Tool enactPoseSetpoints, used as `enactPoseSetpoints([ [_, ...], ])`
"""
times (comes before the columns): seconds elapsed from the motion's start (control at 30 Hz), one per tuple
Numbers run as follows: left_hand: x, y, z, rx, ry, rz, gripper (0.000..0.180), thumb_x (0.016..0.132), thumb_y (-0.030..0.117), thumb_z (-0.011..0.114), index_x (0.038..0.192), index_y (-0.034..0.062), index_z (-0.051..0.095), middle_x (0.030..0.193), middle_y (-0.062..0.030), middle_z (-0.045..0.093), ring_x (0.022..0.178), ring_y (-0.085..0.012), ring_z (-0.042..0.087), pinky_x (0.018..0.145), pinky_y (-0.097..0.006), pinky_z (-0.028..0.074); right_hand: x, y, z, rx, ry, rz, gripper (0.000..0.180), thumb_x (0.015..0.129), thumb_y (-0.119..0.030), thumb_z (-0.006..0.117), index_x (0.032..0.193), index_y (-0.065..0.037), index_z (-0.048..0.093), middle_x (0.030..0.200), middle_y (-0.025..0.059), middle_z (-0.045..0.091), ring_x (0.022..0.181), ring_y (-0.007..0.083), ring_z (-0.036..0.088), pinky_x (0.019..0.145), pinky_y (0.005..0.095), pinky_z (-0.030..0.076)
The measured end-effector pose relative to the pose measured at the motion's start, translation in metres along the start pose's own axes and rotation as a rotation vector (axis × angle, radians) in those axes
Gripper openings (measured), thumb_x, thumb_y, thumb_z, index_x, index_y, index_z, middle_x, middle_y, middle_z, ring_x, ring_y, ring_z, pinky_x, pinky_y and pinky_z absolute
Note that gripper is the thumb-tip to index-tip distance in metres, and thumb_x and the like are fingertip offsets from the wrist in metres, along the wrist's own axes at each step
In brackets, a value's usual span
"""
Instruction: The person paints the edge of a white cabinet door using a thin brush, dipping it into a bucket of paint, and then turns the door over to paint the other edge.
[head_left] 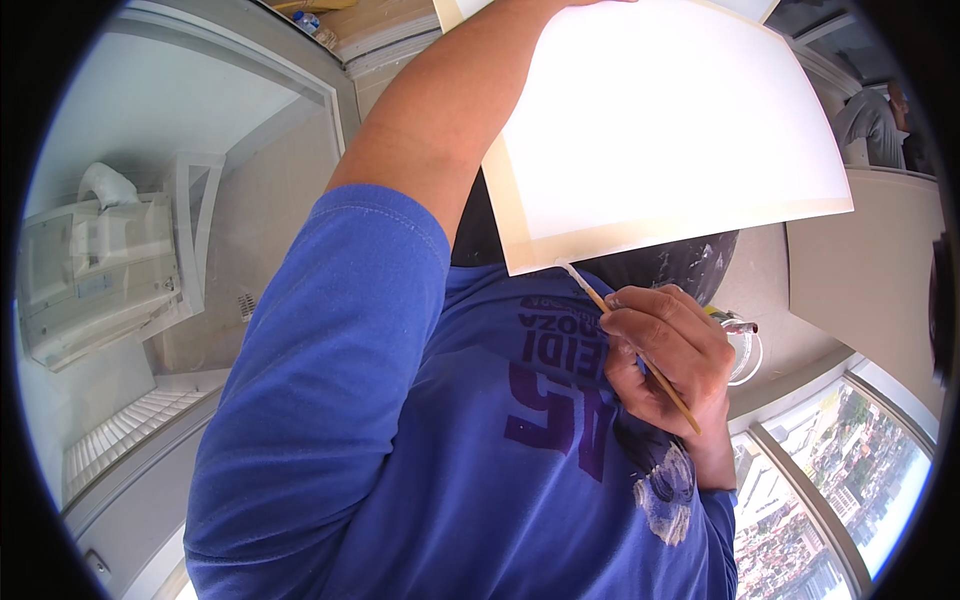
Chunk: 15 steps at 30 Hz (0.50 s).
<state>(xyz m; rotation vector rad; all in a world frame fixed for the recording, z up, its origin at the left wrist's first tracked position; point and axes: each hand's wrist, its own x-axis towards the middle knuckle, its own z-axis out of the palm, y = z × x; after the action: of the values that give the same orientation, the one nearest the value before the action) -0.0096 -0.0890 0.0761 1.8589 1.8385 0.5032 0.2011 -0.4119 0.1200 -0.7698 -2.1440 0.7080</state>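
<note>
A large white board or sheet point(690, 120) with a tan, tape-like border tilts up in front of my torso. My right hand point(675, 350) pinches a thin wooden paintbrush point(660, 383), its fingers closed round the handle. The brush's whitened tip meets or almost meets the board's near edge, left of its middle. My left arm reaches up along the board's left side. Only a sliver of my left hand point(595, 2) shows at the top rim, over the board's far part; its fingers are mostly cut off.
Beyond my right hand stands a small container point(735, 328) with a white loop beside it. A person in grey point(870, 125) is at the upper right. Windows point(850, 470) line the lower right. A white appliance with a hose point(100, 260) sits behind glass on the left.
</note>
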Motion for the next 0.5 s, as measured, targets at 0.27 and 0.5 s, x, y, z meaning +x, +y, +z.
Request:
enactPoseSetpoints([
  [0.27,0.0004,0.0003,0.0018,-0.018,0.001,-0.007,0.117,0.08,0.059,0.081,0.159,-0.0056,0.024,0.161,-0.029,0.034,0.151,-0.0426,0.032,0.123,-0.047,0.032,0.0009,0.0019,0.0063,0.044,0.006,-0.019,0.025,0.067,0.012,0.07,0.091,0.005,0.069,0.09,0.0156,0.069,0.068,0.0261,0.067,0.058,0.0328,0.055],
  [0.5,0.0032,-0.0015,0.0024,-0.001,0.0,0.001,0.117,0.08,0.06,0.081,0.158,-0.0062,0.025,0.161,-0.0291,0.034,0.151,-0.0423,0.032,0.124,-0.047,0.031,0.0024,-0.0052,0.0011,0.045,-0.009,-0.024,0.023,0.067,0.01,0.072,0.089,0.005,0.069,0.09,0.0168,0.069,0.068,0.0256,0.067,0.058,0.0318,0.055],
])
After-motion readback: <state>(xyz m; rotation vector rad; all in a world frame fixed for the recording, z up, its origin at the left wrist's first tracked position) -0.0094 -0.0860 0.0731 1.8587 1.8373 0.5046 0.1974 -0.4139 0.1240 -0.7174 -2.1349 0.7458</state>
